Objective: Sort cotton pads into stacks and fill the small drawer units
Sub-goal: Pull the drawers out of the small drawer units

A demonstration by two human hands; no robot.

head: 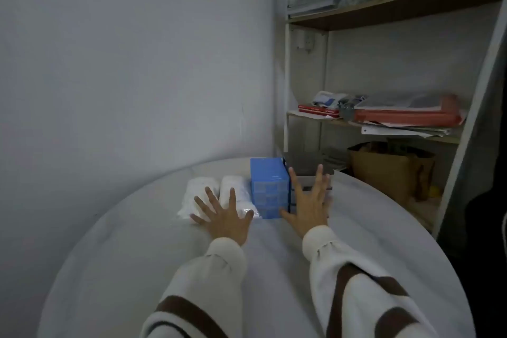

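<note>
A blue small drawer unit [270,186] stands at the far side of the round white table [170,255], its drawer fronts facing me. Left of it lie two clear bags of white cotton pads [200,189], side by side. My left hand [223,214] is spread flat with straight fingers over the near end of those bags. My right hand [308,200] is spread open just right of the blue unit, in front of a second, darker drawer unit [310,182] that it mostly hides. Neither hand holds anything.
The table stands in a corner against a grey wall. To the right rises a wooden shelf rack [384,8] with papers, red folders [406,115] and boxes. A brown paper bag [392,170] sits on the floor beside the table's far right edge.
</note>
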